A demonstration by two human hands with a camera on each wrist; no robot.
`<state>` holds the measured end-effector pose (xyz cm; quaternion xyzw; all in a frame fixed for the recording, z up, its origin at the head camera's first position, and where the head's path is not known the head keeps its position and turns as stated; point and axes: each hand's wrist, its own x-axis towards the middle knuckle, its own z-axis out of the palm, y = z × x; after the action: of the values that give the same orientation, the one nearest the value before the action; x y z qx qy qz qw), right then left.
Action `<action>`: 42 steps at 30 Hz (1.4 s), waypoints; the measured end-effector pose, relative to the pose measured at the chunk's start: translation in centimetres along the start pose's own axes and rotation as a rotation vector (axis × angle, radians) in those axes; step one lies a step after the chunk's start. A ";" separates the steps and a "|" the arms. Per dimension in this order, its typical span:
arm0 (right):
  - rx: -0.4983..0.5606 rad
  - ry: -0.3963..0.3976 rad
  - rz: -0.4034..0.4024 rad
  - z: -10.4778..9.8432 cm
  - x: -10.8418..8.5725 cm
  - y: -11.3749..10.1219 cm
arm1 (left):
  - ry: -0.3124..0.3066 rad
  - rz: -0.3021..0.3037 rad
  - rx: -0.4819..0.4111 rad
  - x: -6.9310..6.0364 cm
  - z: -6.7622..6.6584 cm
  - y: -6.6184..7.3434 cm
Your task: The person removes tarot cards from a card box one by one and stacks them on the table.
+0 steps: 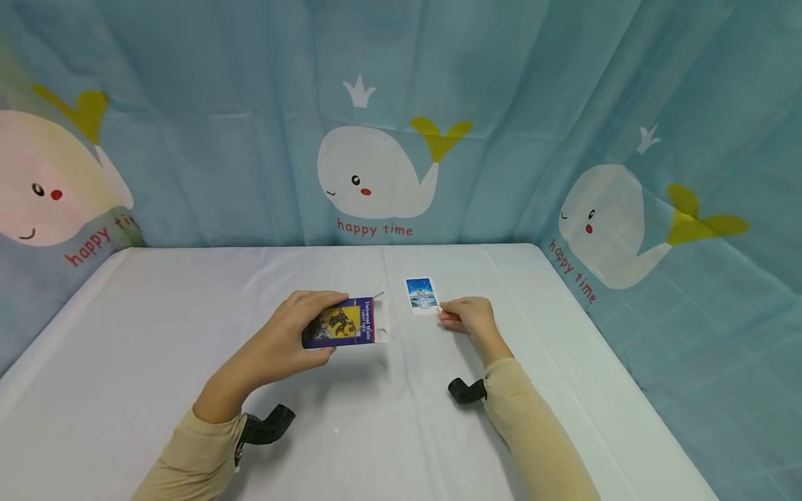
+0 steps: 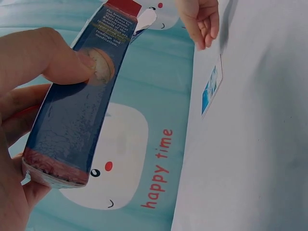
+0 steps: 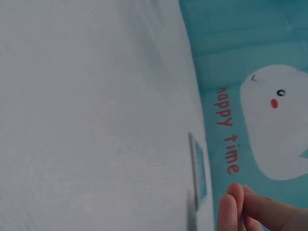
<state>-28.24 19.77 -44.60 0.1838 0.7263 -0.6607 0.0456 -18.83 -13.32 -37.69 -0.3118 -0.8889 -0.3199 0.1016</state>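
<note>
My left hand [image 1: 294,337] grips a blue tarot card box [image 1: 341,323] above the table, thumb on one side and fingers on the other. Its printed front reads "Universal Waite". The box lies sideways, and white flaps stick out at its right end. A blue-and-white tarot card [image 1: 422,296] lies face up on the table; whether others lie under it I cannot tell. Beside its lower right corner is my right hand [image 1: 468,317], its fingers loosely bent. In the left wrist view, the right fingertips [image 2: 202,45] are apart from the card, and I see nothing held.
A white cloth covers the table [image 1: 376,431]. Behind and at both sides hangs a blue curtain [image 1: 250,139] printed with whales. Black wrist mounts [image 1: 266,426] protrude from both sleeves.
</note>
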 end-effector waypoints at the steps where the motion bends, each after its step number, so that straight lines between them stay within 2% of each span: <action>1: -0.001 -0.007 -0.010 -0.1 -0.1 -0.1 | 0.001 0.004 0.001 0.0 0.0 0.0; 9: -0.050 -0.086 -0.074 0.4 -2.6 -1.7 | -0.022 -0.017 0.000 0.0 0.3 -0.1; 17: -0.040 -0.151 -0.171 1.5 -4.9 -2.6 | -0.036 -0.031 0.002 0.1 0.4 -0.2; 33: -0.042 -0.233 -0.225 2.4 -7.5 -3.6 | -0.032 -0.041 -0.003 0.1 0.9 -0.5; 42: -0.057 -0.249 -0.262 2.7 -8.4 -4.3 | -0.022 -0.020 0.006 0.3 1.0 -0.6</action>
<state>-22.30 15.14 -38.30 0.0029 0.7512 -0.6579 0.0541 -19.41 -12.93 -38.68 -0.3061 -0.8939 -0.3150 0.0897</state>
